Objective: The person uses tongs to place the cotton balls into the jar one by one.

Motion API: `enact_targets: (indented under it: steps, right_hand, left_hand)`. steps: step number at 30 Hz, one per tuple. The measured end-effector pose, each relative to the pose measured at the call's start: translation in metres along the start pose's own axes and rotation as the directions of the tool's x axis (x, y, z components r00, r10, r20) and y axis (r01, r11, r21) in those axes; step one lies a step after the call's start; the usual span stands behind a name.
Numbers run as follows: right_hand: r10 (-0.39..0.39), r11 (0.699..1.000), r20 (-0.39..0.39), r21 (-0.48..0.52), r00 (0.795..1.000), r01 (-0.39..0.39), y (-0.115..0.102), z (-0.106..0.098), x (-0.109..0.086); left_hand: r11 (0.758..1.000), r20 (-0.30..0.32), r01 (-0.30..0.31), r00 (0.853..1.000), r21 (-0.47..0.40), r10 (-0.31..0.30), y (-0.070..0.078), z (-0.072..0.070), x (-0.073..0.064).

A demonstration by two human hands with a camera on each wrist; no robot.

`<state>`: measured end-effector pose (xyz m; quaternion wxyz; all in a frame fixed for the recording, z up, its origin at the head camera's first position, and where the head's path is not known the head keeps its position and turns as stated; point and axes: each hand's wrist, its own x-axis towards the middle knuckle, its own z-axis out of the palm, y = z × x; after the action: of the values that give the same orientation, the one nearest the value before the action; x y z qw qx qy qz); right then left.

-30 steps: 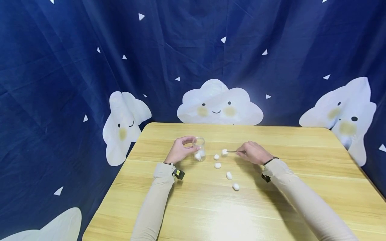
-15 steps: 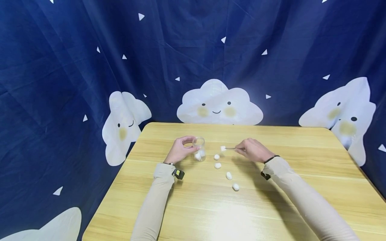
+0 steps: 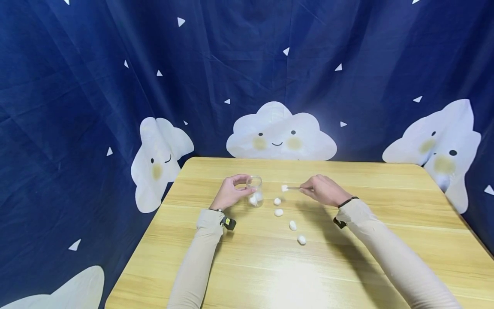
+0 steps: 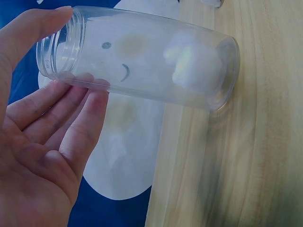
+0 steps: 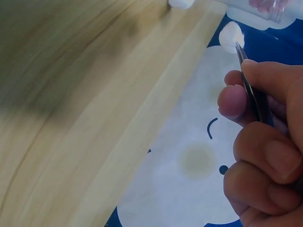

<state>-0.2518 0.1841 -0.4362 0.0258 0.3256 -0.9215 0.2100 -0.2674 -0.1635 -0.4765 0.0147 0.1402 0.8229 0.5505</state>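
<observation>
Far L, a pale sleeve [image 3: 196,266] is leading to the L hand [image 3: 228,194], which is gripping a clear jar [image 3: 254,184] near its mouth, thumb one side, fingers the other. Jar is standing on the tabletop [image 3: 366,180], long axis approx. vert., open end up, w/ white cotton [image 4: 199,66] lying at the bottom; can't count the pcs. Next, going R: four loose cotton balls [image 3: 278,212] are resting on the wood in a slanting line, running R as it's coming nearer the person. Past its far end, the held ball [image 5: 229,35] is hanging off the surface at the tip of the tweezers [image 3: 294,188]. Key relation, I'd judge: it's sitting btwn the hands, R of the jar & apart from it, tweezers' long axis running sideways, tip pointing L at the jar; height vs. the rim I can't tell. R hand [image 3: 325,191] is pinching the tweezers & is nearer the held ball than the L hand is. Far R, the other sleeve [image 3: 390,253] is slanting down out of view; a blue curtain [image 3: 208,51] is hanging behind.
</observation>
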Motion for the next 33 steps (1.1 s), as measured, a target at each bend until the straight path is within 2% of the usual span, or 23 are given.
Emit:
enact_targets:
  steps: [6,14,33]
  right_hand:
    - [-0.011,1.0,0.008,-0.007,1.0,0.011,-0.005,-0.005,0.004]
    - [-0.037,0.999,0.004,0.008,0.999,0.037,-0.012,-0.011,0.007]
    - [-0.06,0.998,0.016,-0.003,0.998,0.06,-0.024,-0.024,0.017]
  left_hand:
    - [0.999,0.006,0.002,1.0,-0.033,-0.002,0.0,0.0,0.001]
    - [1.0,0.001,0.008,1.0,-0.001,-0.008,-0.001,0.0,0.001]
    - [0.999,0.008,0.02,1.0,-0.031,-0.019,0.001,0.0,-0.001]
